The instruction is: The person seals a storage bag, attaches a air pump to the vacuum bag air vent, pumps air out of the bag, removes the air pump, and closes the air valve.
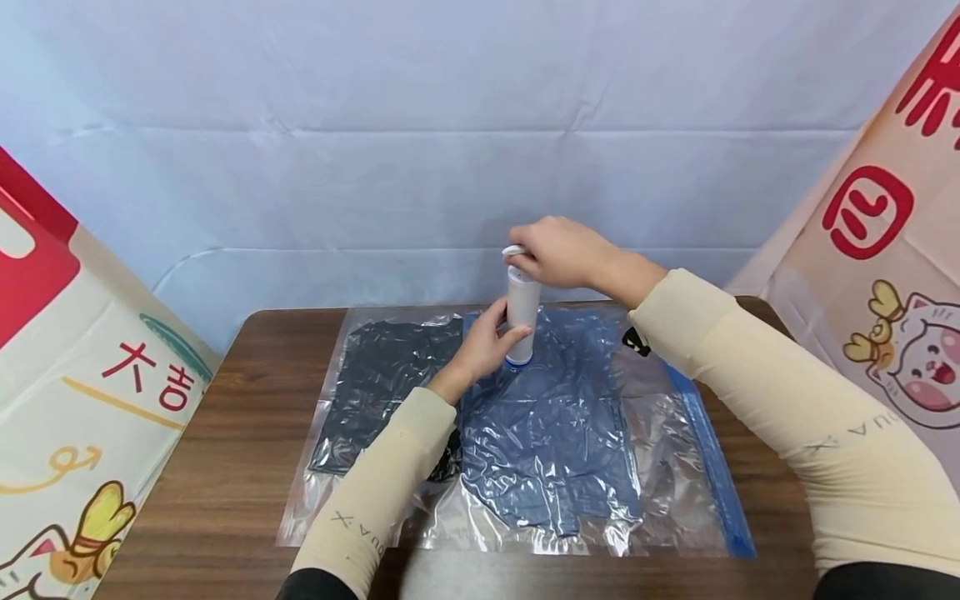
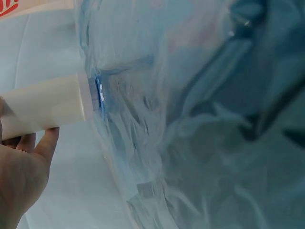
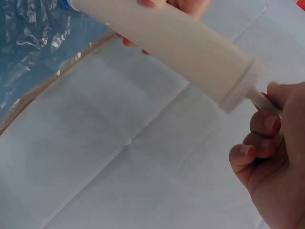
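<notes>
A white hand pump (image 1: 522,308) stands upright on the blue valve (image 1: 517,363) of a clear vacuum storage bag (image 1: 660,467). My left hand (image 1: 483,342) grips the pump's barrel, fingers and thumb around it, as the left wrist view also shows at the barrel (image 2: 47,105). Over its top, my right hand (image 1: 566,250) holds the pump handle (image 1: 514,250), fingers curled round it; in the right wrist view the handle is close to the barrel's end cap (image 3: 240,86). Inside the bag lie folded blue clothing (image 1: 555,442) and dark clothing (image 1: 390,375), under wrinkled plastic.
The bag lies flat on a brown wooden table (image 1: 217,467). Its blue zip strip (image 1: 712,467) runs along the right side. A pale cloth backdrop (image 1: 375,167) hangs behind the table, with printed panels (image 1: 892,275) at either side.
</notes>
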Tool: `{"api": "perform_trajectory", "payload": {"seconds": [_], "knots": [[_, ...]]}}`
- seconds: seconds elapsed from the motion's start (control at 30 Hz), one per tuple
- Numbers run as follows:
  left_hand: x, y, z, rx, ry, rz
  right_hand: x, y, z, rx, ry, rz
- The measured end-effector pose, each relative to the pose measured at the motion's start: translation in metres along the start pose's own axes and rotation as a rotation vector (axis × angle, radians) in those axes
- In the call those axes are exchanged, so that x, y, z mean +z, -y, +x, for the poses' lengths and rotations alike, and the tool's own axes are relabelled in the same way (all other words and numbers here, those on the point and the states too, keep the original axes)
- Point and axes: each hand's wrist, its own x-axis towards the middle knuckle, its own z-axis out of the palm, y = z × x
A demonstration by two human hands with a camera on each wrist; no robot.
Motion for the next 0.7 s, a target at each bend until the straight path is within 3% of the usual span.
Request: {"api": "perform_trajectory", "payload": {"seconds": [0.23, 0.4, 0.7], "knots": [[0.001, -0.002, 0.002, -0.007, 0.008, 0.057, -0.022, -0.001, 0.008, -0.038, -0.051, -0.081], [0.0, -0.006, 0.002, -0.012, 0.03, 0.1, -0.05, 0.006, 0.011, -0.039, -0.115, -0.126], [0.0, -0.01, 0.0, 0.002, 0.047, 0.129, -0.094, 0.019, 0.013, -0.005, -0.256, -0.118]]}}
